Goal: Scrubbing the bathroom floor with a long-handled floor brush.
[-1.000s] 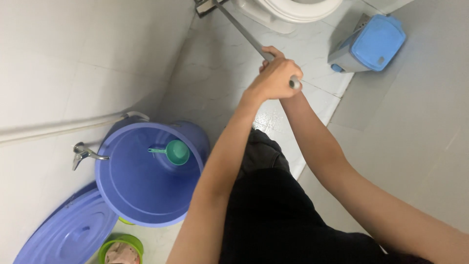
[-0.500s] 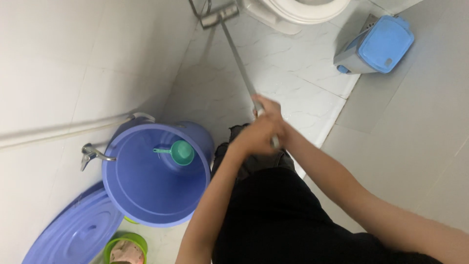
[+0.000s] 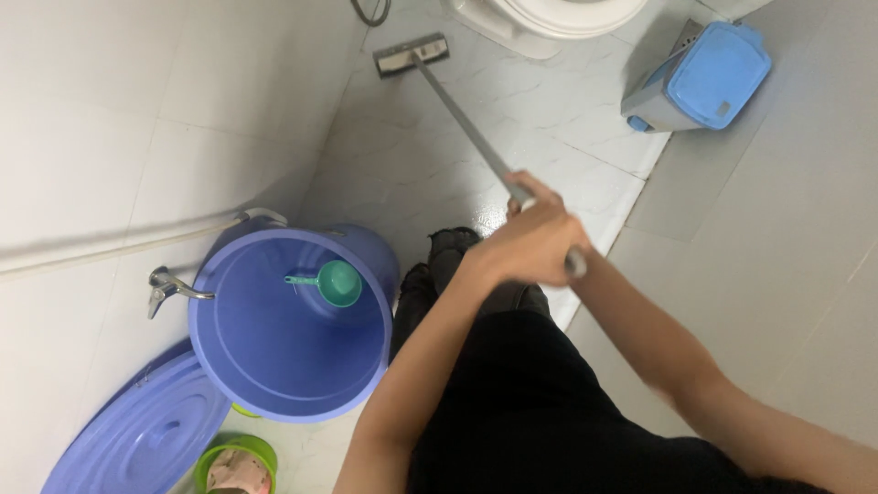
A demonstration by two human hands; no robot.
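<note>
Beside the purple bucket [image 3: 274,357] and blue bin [image 3: 704,78], the mop [image 3: 457,114] slants across the floor [image 3: 567,174], head near the toilet [image 3: 549,18], left hand [image 3: 530,242] clamped on the handle, right hand's grip hidden.

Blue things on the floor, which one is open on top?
The big round bucket by the wall tap, with a green scoop inside. The flat round lid lies beside it, and the small bin stays closed.

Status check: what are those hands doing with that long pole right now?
Left hand and right hand both clamped on the mop handle. Mop head flat on the floor tiles, by the wall. Purple bucket stands at the left, off the handle.
</note>
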